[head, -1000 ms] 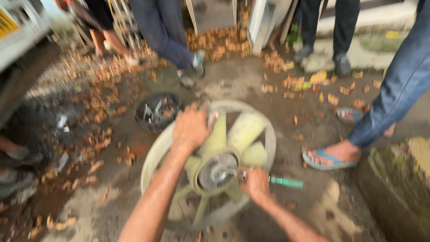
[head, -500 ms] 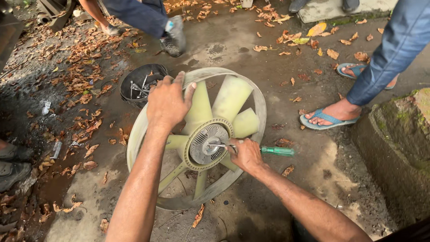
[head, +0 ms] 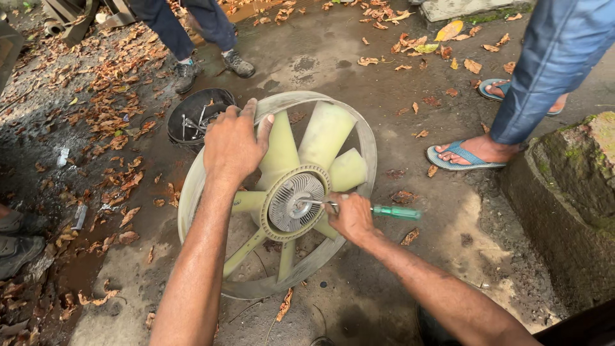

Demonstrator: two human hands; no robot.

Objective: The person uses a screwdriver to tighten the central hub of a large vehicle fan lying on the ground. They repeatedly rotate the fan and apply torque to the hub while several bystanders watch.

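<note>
A large pale yellow-green fan (head: pixel 323 138) with a ring rim lies flat on the wet concrete. At its centre sits a finned metal hub (head: pixel 296 202). My left hand (head: pixel 234 144) grips the upper left of the rim and a blade. My right hand (head: pixel 349 218) is closed on a screwdriver (head: pixel 391 211) with a green handle. Its metal shaft reaches left onto the hub.
A black round pan (head: pixel 198 115) holding metal tools sits just beyond the fan's upper left. One person's shoes (head: pixel 211 67) stand behind it. Another person's foot in a blue sandal (head: pixel 464 154) stands at right, next to a mossy concrete block (head: pixel 564 186). Dry leaves litter the ground.
The view has drifted downward and steadied. Both hands keep their hold on the fan rim and the screwdriver, with the tip staying at the hub.
</note>
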